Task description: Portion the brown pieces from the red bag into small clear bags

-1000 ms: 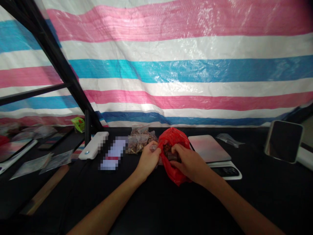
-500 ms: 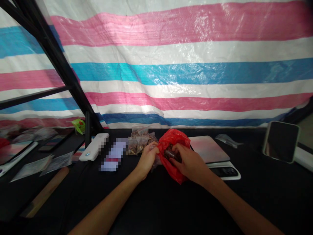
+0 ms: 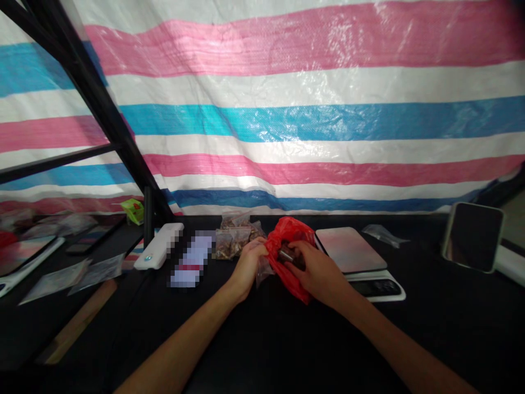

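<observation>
Slightly changed over the last second: showing more of a small tube-like object [image 3: 286, 253] in the mouth of the red bag [image 3: 292, 229], now with a pale glint along its side. Also drawn up a little at the bag's lower edge, and showing more of the clear bag [image 3: 264, 270] beneath the left hand [image 3: 250, 265].

Pinching the red bag's rim at the near-left side with the left hand, along with some of the clear plastic, by the look of it. Reaching into the mouth with the right hand [image 3: 322, 273], thumb and fingers apart around the tube-like object; cannot tell whether gripping it or only touching it. Judged as sorting through the contents, with nothing lifted clear so far.

Beyond the left hand: filled clear bags [image 3: 233, 241]. Just right of the red bag: white scale [image 3: 348, 249], apart from both hands' fingertips.
</observation>
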`<move>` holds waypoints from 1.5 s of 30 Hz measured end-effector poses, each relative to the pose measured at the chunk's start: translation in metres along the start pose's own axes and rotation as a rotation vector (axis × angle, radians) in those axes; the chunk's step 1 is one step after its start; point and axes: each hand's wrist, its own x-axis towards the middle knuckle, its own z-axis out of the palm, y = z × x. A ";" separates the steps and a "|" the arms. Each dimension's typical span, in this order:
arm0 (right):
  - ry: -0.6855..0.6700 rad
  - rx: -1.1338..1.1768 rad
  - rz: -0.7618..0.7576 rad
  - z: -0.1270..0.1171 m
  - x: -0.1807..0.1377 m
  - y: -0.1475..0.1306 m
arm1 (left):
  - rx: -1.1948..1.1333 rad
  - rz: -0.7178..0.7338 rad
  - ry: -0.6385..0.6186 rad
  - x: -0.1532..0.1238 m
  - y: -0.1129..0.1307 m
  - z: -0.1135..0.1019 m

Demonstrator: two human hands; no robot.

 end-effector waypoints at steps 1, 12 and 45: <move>-0.002 0.000 0.003 0.000 0.000 0.000 | -0.010 -0.002 0.014 0.000 0.000 0.000; -0.008 0.032 0.026 -0.003 -0.001 -0.005 | 0.110 0.002 -0.004 0.002 0.001 -0.002; 0.070 0.161 -0.383 -0.027 -0.005 -0.018 | 0.682 0.326 -0.239 -0.010 -0.007 0.001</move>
